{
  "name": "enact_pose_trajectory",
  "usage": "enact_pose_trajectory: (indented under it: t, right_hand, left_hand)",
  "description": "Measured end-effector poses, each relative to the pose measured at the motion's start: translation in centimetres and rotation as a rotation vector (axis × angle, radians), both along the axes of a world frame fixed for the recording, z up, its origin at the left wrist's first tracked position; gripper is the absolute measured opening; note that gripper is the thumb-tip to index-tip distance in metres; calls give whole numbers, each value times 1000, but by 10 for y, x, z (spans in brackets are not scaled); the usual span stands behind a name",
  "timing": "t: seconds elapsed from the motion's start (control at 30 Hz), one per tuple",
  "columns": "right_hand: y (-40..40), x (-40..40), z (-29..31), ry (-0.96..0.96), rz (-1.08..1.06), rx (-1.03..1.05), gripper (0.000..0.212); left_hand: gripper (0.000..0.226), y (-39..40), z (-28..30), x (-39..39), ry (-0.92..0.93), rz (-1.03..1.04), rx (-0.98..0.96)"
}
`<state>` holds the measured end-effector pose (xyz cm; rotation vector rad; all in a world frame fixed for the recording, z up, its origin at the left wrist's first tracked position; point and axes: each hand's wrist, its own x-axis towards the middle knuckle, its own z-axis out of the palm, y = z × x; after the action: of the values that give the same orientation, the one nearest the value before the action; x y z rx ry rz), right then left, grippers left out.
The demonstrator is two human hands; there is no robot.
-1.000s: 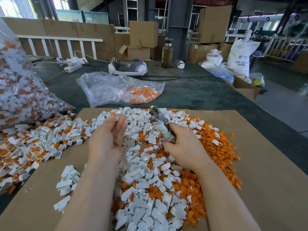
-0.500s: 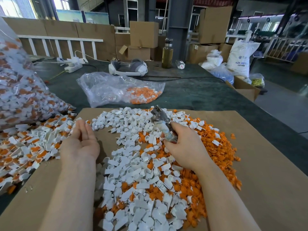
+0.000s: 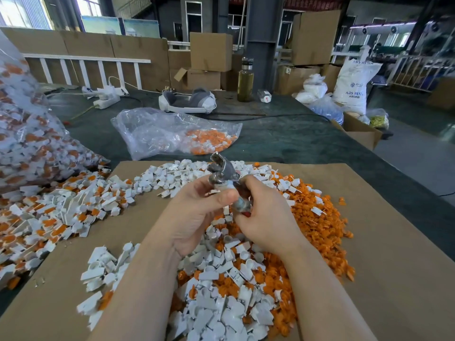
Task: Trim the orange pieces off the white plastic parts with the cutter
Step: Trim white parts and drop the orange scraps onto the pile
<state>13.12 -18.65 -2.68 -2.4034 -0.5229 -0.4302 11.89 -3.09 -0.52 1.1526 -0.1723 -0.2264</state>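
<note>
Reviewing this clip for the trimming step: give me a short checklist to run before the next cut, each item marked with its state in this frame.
1. Cutter in hand: ok, the right hand grips its handles.
2. Part brought to the blades: cannot tell, the left hand is up at the cutter, but its curled fingers hide what they hold.
3. Left fingers off the blades: cannot tell, they sit close under the cutter head.
4. Untrimmed stock within reach: ok, the mixed white and orange pile lies to the left.
5. Cardboard sheet under the work: ok.
</note>
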Motion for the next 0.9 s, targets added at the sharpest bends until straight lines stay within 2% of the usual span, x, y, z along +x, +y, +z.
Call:
enact_pose_trajectory:
  t: [0.17, 0.23, 0.3, 0.37, 0.53, 0.63, 0.7, 0.9]
  right_hand:
    - [0, 2, 1, -20, -20, -63, 44]
    - [-1, 2, -1, 31, -20, -74, 59]
    - [1, 3, -3, 82, -20, -73, 61]
    - [5, 3, -4, 88, -36, -48, 52]
    - [2, 3, -5, 32, -179, 28, 12]
    - [-8, 8, -3, 122, -257, 219, 13]
    - [-15, 12, -3, 203, -297, 272, 15]
    - [-27, 16, -9, 345, -410, 43, 14]
  left_hand:
    - [18, 3, 2, -2, -75, 121, 58]
    - [16, 5, 4, 0, -69, 199, 44]
    - [12, 5, 6, 0, -39, 277, 12]
    - [11, 3, 8, 0, -34, 323, 69]
    - [22, 8, 4, 5, -4, 415, 251]
    - [7, 16, -7, 13, 52, 594, 469]
    - [7, 21, -13, 16, 60, 618, 647]
    - [24, 27, -25, 22, 35, 538, 1228]
